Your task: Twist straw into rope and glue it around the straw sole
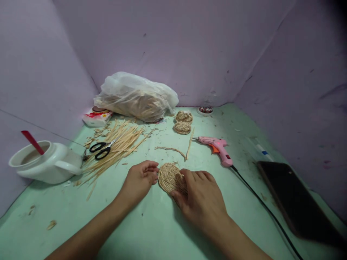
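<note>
A round coiled disc of braided straw [169, 177] is held at the front middle of the green table. My right hand [202, 195] grips its right side, thumb at the lower edge and fingers at the upper right. At the disc's left edge is my left hand [143, 175], its fingers loosely curled and slightly apart; whether the tips touch the rim I cannot tell. Just beyond the disc lies a thin braided straw cord [173, 148], bent upward at its right end. Further back sit smaller coiled straw pieces [182, 127].
To the right lie a pink glue gun [217, 144] with a black cord and a dark phone [292, 198]. At left are loose straw strips [121, 141], scissors [103, 148] and a white pot [59, 162]. A plastic bag [138, 97] rests against the wall.
</note>
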`<state>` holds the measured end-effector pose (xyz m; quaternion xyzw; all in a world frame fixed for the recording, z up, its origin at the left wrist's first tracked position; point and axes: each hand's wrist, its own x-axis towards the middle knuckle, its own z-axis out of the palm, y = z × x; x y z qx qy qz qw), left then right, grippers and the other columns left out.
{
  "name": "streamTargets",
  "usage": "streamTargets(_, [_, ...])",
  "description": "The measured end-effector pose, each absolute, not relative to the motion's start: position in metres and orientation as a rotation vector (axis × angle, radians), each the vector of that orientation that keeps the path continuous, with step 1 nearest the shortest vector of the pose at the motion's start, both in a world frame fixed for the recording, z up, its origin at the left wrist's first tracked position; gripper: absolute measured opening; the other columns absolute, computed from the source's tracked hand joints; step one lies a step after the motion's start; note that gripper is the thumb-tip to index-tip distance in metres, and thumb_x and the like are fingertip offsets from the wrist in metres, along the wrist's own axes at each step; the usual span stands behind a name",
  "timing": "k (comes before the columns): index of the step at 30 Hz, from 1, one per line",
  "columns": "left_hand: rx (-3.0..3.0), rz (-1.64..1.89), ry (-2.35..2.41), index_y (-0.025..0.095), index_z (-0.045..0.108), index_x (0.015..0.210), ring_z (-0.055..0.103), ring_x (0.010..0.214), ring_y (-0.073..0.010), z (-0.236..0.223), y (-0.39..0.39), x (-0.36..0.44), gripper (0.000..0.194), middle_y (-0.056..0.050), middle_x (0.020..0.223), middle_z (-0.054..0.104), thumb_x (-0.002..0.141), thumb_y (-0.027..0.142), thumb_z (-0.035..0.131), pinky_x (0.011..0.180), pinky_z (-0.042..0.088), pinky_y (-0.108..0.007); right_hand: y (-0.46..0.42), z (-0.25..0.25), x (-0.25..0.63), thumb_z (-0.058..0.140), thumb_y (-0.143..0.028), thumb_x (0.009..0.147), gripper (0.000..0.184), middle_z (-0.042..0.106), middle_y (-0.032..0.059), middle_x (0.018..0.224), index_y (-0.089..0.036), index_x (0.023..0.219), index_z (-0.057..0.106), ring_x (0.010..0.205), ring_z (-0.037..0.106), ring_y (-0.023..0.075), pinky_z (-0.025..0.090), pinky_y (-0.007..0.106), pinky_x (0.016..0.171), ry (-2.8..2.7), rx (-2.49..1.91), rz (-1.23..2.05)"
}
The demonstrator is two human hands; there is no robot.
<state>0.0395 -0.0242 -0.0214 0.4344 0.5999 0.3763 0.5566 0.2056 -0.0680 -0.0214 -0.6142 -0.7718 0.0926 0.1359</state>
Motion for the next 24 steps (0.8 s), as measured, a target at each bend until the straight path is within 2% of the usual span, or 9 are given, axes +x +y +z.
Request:
streamTargets(3, [1.073,0.886,1.415,0.01,0.062,0.084,0.058,0.062,-0.0131,-0.023,-0.025,0.04,0.028,-0.007,0.079,0.066,0.057,0.012,0.06,0.059,0.048,-0.027,-0.068,-0.024,0.206,0.059,-0.035,0.074,0.03,0.064,0.0096,0.083,-0.014,0.095,0.058,0.079,0.056,0.0292,0.039,0.046,0.075,-2.207,-1.787,0.308])
streamTargets(6, [1.102,0.909,1.427,0.01,0.061,0.086,0.055,0.059,-0.0115,-0.025,-0.025,0.041,0.032,-0.004,0.076,0.063,0.055,0.015,0.063,0.055,0.045,-0.025,-0.067,-0.03,0.206,0.065,-0.031,0.068,0.046,0.063,0.0121,0.092,-0.012,0.108,0.054,0.085,0.056,0.0305,0.042,0.045,0.073,-2.081,-1.779,0.417])
streamTargets(9, [1.029,0.928,1.42,0.01,0.061,0.088,0.05,0.053,-0.0091,-0.022,-0.027,0.042,0.038,0.0,0.07,0.058,0.051,0.016,0.066,0.047,0.039,-0.022,-0.065,-0.033,0.209,0.064,-0.021,0.068,0.056,0.06,0.0101,0.094,-0.012,0.12,0.045,0.08,0.058,0.0235,0.046,0.038,0.069,-1.859,-1.691,0.641])
streamTargets(12, [1.015,0.937,1.383,0.011,0.062,0.078,0.046,0.049,-0.0071,-0.014,-0.029,0.04,0.029,0.003,0.06,0.055,0.049,0.014,0.065,0.045,0.036,-0.019,-0.062,-0.029,0.217,0.055,-0.012,0.073,0.039,0.059,0.0059,0.088,-0.016,0.112,0.051,0.075,0.057,0.0168,0.047,0.03,0.066,-1.813,-1.412,0.693])
streamTargets(15, [1.048,1.006,1.273,0.012,0.062,0.067,0.047,0.049,-0.0066,-0.006,-0.031,0.034,0.019,0.003,0.056,0.056,0.049,0.008,0.059,0.046,0.037,-0.018,-0.057,-0.022,0.227,0.048,-0.005,0.076,0.021,0.06,0.0051,0.082,-0.018,0.09,0.058,0.076,0.055,0.0166,0.044,0.029,0.065,-1.981,-1.094,0.441])
streamTargets(17, [0.972,1.061,1.184,0.013,0.062,0.069,0.049,0.051,-0.0076,-0.003,-0.032,0.032,0.02,0.002,0.062,0.058,0.05,0.008,0.057,0.046,0.04,-0.018,-0.054,-0.019,0.232,0.046,-0.003,0.076,0.021,0.062,0.0043,0.078,-0.019,0.083,0.059,0.074,0.054,0.0164,0.043,0.032,0.07,-2.056,-0.968,0.231])
streamTargets(20, [0.794,0.961,1.104,0.013,0.061,0.079,0.053,0.052,-0.0111,-0.003,-0.034,0.032,0.02,-0.002,0.07,0.06,0.059,0.018,0.061,0.041,0.044,-0.021,-0.052,-0.02,0.232,0.049,-0.004,0.077,0.022,0.064,0.0002,0.074,-0.022,0.079,0.061,0.076,0.054,0.0157,0.035,0.043,0.09,-2.093,-0.901,0.002])
streamTargets(22, [0.735,0.803,1.061,0.012,0.059,0.087,0.053,0.049,-0.0116,-0.006,-0.035,0.034,0.026,-0.003,0.067,0.059,0.063,0.022,0.063,0.038,0.044,-0.021,-0.051,-0.021,0.229,0.049,-0.006,0.078,0.023,0.066,-0.0027,0.074,-0.025,0.076,0.062,0.082,0.055,0.0161,0.026,0.046,0.098,-2.137,-0.926,-0.049])
streamTargets(24, [0.686,0.744,1.047,0.011,0.056,0.094,0.052,0.046,-0.0101,-0.009,-0.036,0.037,0.034,-0.002,0.065,0.058,0.062,0.016,0.066,0.035,0.042,-0.019,-0.049,-0.022,0.228,0.048,-0.007,0.079,0.025,0.068,-0.0028,0.083,-0.026,0.079,0.063,0.094,0.054,0.0179,0.022,0.047,0.101,-2.174,-1.026,-0.053])
